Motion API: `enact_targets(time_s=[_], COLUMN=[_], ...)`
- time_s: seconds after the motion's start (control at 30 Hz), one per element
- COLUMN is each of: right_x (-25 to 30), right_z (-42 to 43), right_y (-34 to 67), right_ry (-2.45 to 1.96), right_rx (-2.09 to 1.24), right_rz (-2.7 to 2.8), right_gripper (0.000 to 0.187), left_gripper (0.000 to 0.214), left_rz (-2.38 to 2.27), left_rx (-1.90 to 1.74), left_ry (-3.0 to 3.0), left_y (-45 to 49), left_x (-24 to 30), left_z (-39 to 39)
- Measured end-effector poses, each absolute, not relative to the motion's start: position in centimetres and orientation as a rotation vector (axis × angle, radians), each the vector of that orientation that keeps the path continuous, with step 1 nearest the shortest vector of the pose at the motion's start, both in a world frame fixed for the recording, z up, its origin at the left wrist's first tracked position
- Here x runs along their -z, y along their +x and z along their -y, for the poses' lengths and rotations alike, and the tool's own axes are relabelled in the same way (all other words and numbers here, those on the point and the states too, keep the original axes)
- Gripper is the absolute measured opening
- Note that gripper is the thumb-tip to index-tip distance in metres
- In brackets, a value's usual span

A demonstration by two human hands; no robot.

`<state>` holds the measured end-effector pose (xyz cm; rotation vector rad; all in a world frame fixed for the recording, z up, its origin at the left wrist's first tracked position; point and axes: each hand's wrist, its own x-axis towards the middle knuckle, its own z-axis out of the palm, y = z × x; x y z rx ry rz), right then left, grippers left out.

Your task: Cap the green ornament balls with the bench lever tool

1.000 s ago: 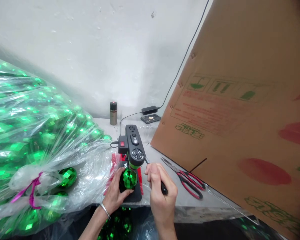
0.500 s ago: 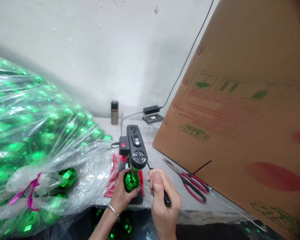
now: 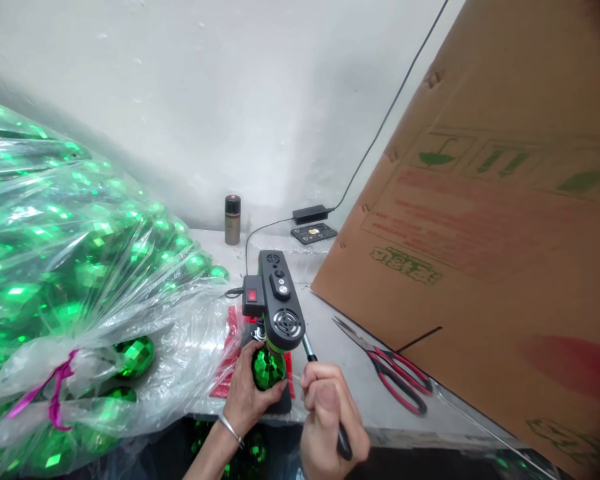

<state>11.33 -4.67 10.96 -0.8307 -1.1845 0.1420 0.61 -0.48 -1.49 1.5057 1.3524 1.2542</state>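
Both hands work at the small black press (image 3: 279, 303): the left hand (image 3: 247, 395) cups a green faceted ball (image 3: 267, 368), steadying it on the base right under the head, while the right hand (image 3: 330, 421) is clenched round the lever (image 3: 309, 348), placed to swing it.

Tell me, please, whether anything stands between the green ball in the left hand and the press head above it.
Nothing visible does. The left hand cups the green ball right under the black press head; the right hand grips the lever off to the side.
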Motion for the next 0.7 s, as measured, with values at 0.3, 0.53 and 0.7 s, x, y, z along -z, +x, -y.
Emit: enact_targets(time_s=[0.3,0.53,0.7], right_x=[-10.8,-10.5,-10.7], right_z=[4.3,4.4,4.2], right_y=[10.9,10.9,11.0], right_ry=[-0.835,-0.846,-0.853], right_rx=[-0.104,-0.097,-0.087], right_rz=[1.135,1.136,1.154], right_gripper=[0.038,0.039,0.04], left_gripper=[0.071,0.071,0.07], left_rz=[-1.364,-1.375,-1.376], left_rx=[-1.229,-1.288,-1.322], left_ry=[1.514,1.524,1.535], left_y=[0.6,1.0,1.1], left_x=[1.2,2.2,2.7], left_z=[0.6,0.4,0.4])
